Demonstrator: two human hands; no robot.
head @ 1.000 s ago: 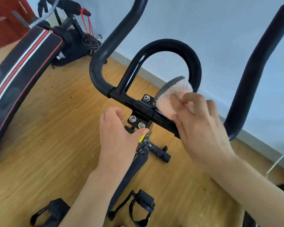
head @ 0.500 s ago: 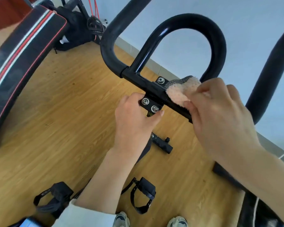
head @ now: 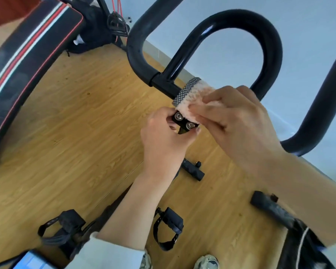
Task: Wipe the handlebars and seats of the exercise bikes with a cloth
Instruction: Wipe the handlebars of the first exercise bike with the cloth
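The black handlebars (head: 268, 35) of an exercise bike arch up in front of me, with a straight crossbar (head: 164, 86) below the loop. A pink fluffy cloth (head: 192, 98) with a black-and-white checked edge lies over the crossbar. My right hand (head: 239, 121) grips the cloth and presses it onto the bar. My left hand (head: 163, 138) holds the bolted clamp bracket (head: 184, 122) just beneath the cloth, fingers curled round it. The bike's seat is out of sight.
Two strapped pedals (head: 169, 228) (head: 62, 226) hang below over the wood floor (head: 76, 133). A black padded bench with red and white stripes (head: 27, 49) slants at the left. Another black bar (head: 322, 98) rises at the right, by the pale wall. My shoes (head: 206, 261) show at the bottom.
My right hand has slid the cloth leftward along the crossbar, over the clamp area. My left hand has risen from below the bracket and closed round it. My view has tilted downward.
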